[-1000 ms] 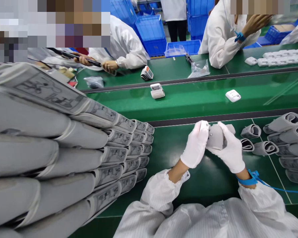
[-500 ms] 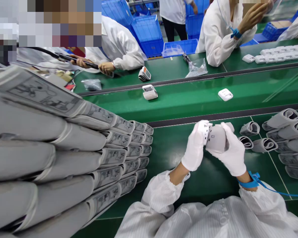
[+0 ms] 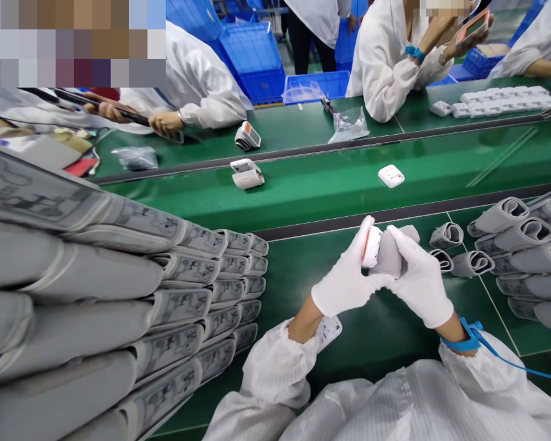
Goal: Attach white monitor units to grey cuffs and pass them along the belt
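My left hand [image 3: 349,272], in a white glove, grips a white wrist blood pressure monitor [image 3: 371,246] with an orange face edge. My right hand [image 3: 417,275], also gloved, is closed round a grey cuff [image 3: 388,254]. The monitor's back lies against the cuff; whether the two are joined I cannot tell. Beneath my left wrist, a white monitor case [image 3: 330,331] lies on the green table [image 3: 294,288], partly hidden by the sleeve. Several rolled grey cuffs [image 3: 472,262] lie right of my hands.
A tall stack of grey cuffs [image 3: 179,306] fills the left side; more cuffs [image 3: 528,236] are piled right. On the green conveyor [image 3: 312,184] lie a monitor with a cuff [image 3: 248,174] and a white monitor [image 3: 392,176]. Co-workers sit across, near blue crates [image 3: 252,55].
My left hand has turned the monitor and brought it against the cuff. A white case now shows under my left wrist. The view has shifted; a co-worker opposite now holds up an orange-faced monitor.
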A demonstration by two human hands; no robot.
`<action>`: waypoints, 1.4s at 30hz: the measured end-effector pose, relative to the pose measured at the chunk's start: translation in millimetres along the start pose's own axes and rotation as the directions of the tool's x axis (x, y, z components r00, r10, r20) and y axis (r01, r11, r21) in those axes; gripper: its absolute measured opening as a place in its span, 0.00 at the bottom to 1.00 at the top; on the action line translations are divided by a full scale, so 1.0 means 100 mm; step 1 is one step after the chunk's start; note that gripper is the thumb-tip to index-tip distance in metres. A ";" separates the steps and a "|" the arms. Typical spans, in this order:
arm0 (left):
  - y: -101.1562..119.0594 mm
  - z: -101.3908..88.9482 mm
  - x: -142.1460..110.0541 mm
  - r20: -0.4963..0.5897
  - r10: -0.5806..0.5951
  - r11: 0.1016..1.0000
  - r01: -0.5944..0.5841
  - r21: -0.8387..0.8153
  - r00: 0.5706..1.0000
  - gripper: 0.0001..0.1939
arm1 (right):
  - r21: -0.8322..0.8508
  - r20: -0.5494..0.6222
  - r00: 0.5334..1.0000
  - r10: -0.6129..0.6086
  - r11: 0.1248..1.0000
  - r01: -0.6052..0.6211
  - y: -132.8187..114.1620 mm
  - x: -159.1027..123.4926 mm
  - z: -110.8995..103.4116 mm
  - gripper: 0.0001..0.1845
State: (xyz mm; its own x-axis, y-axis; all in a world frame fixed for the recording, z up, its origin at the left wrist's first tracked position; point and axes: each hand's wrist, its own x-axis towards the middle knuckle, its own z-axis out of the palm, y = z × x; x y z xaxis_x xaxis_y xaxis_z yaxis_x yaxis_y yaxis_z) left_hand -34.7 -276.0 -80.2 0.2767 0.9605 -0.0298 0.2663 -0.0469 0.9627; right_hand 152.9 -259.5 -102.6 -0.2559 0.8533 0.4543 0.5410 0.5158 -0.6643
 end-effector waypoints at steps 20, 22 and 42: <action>0.17 -0.08 0.00 -0.350 0.289 0.955 -0.295 0.039 0.891 0.10 | 0.185 0.081 0.969 -0.233 0.959 0.215 0.05 0.23 -0.18 0.30; 0.18 -0.14 -0.03 -0.302 0.352 0.936 -0.336 0.104 0.886 0.12 | 0.261 0.097 0.949 -0.299 0.928 0.266 0.02 0.25 -0.19 0.31; 0.16 -0.27 -0.12 -0.270 0.366 0.922 -0.387 -0.026 0.891 0.15 | 0.023 0.197 0.872 -0.447 0.892 0.452 -0.26 0.32 -0.34 0.28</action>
State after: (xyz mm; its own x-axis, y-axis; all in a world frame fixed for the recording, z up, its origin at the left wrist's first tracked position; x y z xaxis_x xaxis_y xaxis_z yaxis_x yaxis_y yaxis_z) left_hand -58.4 -281.1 -57.5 0.0943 0.9124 0.3984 0.1149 -0.4074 0.9060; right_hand 157.8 -247.9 -50.6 -0.6231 0.5287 0.5763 0.3480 0.8474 -0.4010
